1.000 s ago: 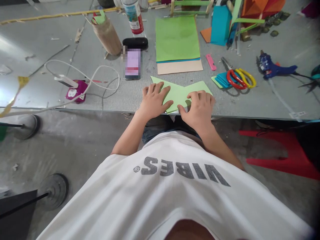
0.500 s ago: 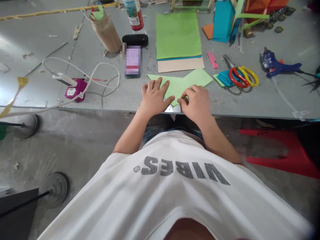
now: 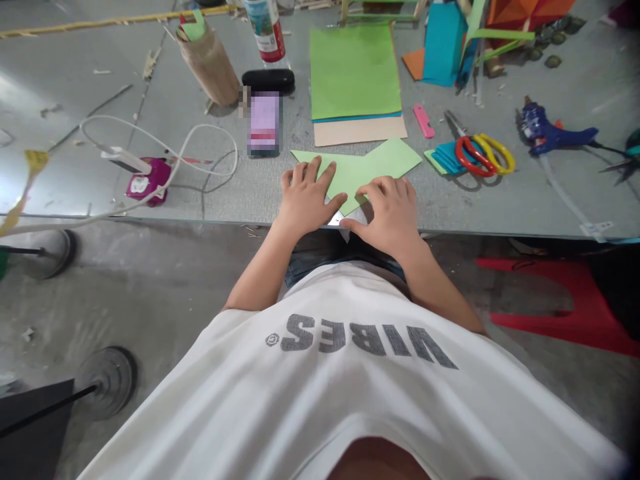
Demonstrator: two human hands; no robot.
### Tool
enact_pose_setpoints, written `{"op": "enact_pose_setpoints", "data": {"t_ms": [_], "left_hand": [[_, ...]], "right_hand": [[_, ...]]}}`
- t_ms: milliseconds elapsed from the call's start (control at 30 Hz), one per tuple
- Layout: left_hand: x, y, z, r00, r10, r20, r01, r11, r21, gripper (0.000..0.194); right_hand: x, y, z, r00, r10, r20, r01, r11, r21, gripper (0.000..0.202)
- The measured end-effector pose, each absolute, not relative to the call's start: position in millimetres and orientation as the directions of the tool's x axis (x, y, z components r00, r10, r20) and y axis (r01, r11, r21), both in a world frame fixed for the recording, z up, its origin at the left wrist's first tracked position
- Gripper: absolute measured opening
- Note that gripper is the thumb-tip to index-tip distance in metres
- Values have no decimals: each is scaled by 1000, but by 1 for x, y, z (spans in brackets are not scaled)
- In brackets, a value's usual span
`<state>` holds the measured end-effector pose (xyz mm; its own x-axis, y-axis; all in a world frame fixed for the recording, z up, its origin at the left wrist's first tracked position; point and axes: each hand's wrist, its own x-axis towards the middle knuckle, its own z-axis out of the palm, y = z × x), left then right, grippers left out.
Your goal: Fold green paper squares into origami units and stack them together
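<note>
A light green sheet of folded paper (image 3: 360, 167) lies on the grey table near its front edge, with one corner pointing toward me. My left hand (image 3: 306, 197) rests on its left part, fingers spread and palm down. Over the lower right side of the paper is my right hand (image 3: 389, 212), its fingers curved and the thumb stretched apart toward the near corner. Nothing shows between that thumb and the fingers. Both hands cover parts of the paper's lower edges.
Behind the paper lies a stack of coloured sheets (image 3: 356, 73). To the right are a pink cutter (image 3: 423, 121), scissors (image 3: 483, 157) over folded blue pieces, and a blue glue gun (image 3: 555, 130). A phone (image 3: 264, 123), a wooden cup (image 3: 210, 70) and a purple socket (image 3: 149, 181) stand left.
My right thumb has moved away from the fingers toward me, opening the earlier pinch at the paper's edge. My left hand stays on the paper.
</note>
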<state>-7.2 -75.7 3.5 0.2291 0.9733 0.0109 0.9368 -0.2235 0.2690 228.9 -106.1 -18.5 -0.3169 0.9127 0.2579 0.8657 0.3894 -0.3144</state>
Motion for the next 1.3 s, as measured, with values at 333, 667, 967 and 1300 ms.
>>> {"op": "enact_pose_setpoints", "data": {"t_ms": [333, 667, 967, 1300], "left_hand": [[-19, -102, -4, 701, 694, 163, 620, -707, 340, 56], [-11, -163, -58, 577, 774, 260, 713, -633, 302, 61], [-11, -139, -15, 695, 671, 258, 620, -741, 259, 43], [-1, -2, 18, 936, 351, 35, 334, -915, 227, 48]], "right_hand": [[251, -146, -20, -540, 825, 166, 798, 565, -211, 67], [262, -142, -21, -528, 833, 165, 812, 552, -190, 93], [288, -104, -4, -405, 909, 97, 907, 413, -88, 90], [300, -20, 48, -544, 839, -9, 833, 538, -129, 39]]}}
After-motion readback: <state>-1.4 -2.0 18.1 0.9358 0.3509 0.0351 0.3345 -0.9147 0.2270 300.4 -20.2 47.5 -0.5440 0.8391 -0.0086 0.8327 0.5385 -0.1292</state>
